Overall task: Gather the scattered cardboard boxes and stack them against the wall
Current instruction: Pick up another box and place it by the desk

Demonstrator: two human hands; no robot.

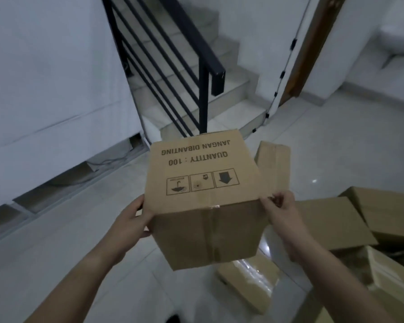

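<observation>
Tiled floor beside staircase: I carry printed box at mid-air, left hand and right hand gripping opposite sides. Other boxes lie scattered at right. Next: set down flush against wall.

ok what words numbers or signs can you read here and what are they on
"QUANTITY : 100": on the top face of the box held by the left hand and right hand, upside down to the camera.
"JANGAN DIBANTING": same face, also upside down.
Three framed symbols on that face: an umbrella, an arrow, and a middle one too blurred to tell.
No print shows on the other boxes.
</observation>
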